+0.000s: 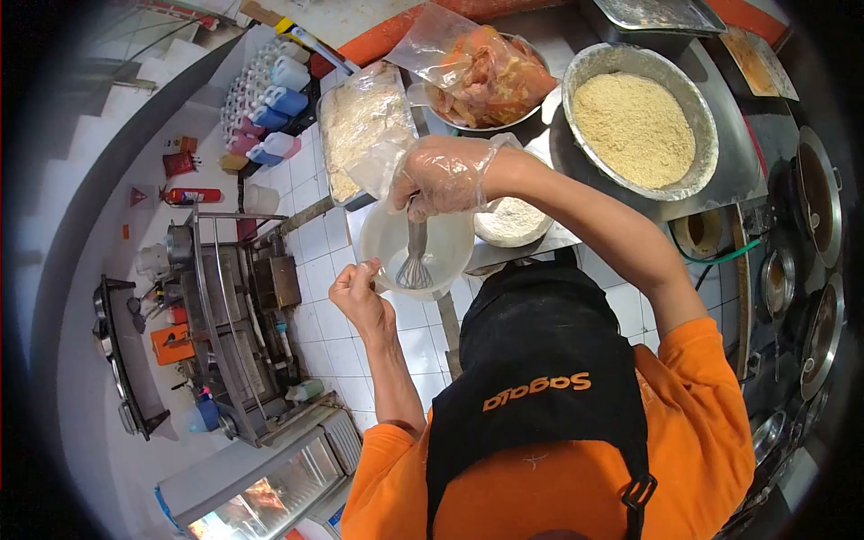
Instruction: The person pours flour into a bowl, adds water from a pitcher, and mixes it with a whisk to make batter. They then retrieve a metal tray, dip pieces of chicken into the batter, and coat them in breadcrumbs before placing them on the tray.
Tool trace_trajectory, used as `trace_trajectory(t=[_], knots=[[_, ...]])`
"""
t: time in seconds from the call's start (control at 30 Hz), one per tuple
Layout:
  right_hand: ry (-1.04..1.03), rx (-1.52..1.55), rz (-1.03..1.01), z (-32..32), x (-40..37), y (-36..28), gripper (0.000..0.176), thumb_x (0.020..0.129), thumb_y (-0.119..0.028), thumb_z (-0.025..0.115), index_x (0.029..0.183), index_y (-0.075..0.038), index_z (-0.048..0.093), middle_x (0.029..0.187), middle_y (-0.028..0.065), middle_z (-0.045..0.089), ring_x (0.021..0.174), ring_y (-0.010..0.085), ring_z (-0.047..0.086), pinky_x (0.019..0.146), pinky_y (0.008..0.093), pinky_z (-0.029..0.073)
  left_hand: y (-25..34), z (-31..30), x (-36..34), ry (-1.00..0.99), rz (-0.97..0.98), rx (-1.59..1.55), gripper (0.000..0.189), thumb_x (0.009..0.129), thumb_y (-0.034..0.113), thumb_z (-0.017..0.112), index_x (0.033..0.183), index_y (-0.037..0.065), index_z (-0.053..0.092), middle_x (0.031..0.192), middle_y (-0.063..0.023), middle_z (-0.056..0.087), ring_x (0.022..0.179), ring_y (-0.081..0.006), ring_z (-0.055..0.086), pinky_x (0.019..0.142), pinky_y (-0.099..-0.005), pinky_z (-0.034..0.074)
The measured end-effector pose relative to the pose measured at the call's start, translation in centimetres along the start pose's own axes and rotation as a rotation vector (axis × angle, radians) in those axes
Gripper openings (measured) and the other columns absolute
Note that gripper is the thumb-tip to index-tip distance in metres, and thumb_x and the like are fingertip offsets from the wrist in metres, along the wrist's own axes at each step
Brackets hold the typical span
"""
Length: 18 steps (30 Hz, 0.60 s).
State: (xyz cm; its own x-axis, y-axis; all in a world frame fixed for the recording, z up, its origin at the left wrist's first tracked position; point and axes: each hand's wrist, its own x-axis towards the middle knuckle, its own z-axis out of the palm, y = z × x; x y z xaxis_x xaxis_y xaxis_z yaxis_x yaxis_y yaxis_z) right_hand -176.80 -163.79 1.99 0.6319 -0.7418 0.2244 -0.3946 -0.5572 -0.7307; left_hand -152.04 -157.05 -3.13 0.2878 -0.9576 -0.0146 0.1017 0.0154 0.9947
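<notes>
My right hand [441, 175], in a clear plastic glove, is wrapped round the handle of a whisk [416, 270]. The whisk's wires point down into a translucent white bowl [459, 243] with pale liquid inside. My left hand [364, 301] is bare and closed on the near left rim of this bowl. Just right of the bowl stands a smaller bowl of white flour [511, 220]. Behind my right hand is a metal tray of crumbly flour mix [364, 126], partly under clear plastic.
A large metal basin [706, 135] of yellowish crumbs stands at the back right. Raw meat [495, 76] in a clear bag rests over a bowl at the back. Coloured jugs [279, 103] line the back left; a metal rack [229, 306] stands left. Big pans [819, 337] are far right.
</notes>
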Motion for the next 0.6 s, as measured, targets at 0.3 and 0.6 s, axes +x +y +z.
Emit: trace_trajectory(t=[0.3,0.6], knots=[[-0.015,0.041,0.025,-0.6,-0.8,0.5,0.028,0.074,-0.006,0.073,0.101,-0.001,0.073,0.093,0.0180,0.071,0.085,0.0329,0.069,0.076,0.0390,0.053,0.3,1.8,0.2,-0.022,0.029,0.187,0.035,0.068,-0.003,0.068,0.049,0.006,0.040,0.052,0.0048,0.037,0.052,-0.0068,0.029,0.053,-0.0249,0.026],[-0.005,0.082,-0.036,-0.1,-0.6,0.9,0.027,0.075,-0.006,0.072,0.102,-0.002,0.072,0.092,0.0168,0.072,0.084,0.0324,0.069,0.077,0.0386,0.052,0.4,2.0,0.4,-0.043,0.072,0.257,0.038,0.068,-0.003,0.070,0.049,0.006,0.038,0.052,0.0069,0.034,0.051,-0.0055,0.026,0.052,-0.0247,0.024]])
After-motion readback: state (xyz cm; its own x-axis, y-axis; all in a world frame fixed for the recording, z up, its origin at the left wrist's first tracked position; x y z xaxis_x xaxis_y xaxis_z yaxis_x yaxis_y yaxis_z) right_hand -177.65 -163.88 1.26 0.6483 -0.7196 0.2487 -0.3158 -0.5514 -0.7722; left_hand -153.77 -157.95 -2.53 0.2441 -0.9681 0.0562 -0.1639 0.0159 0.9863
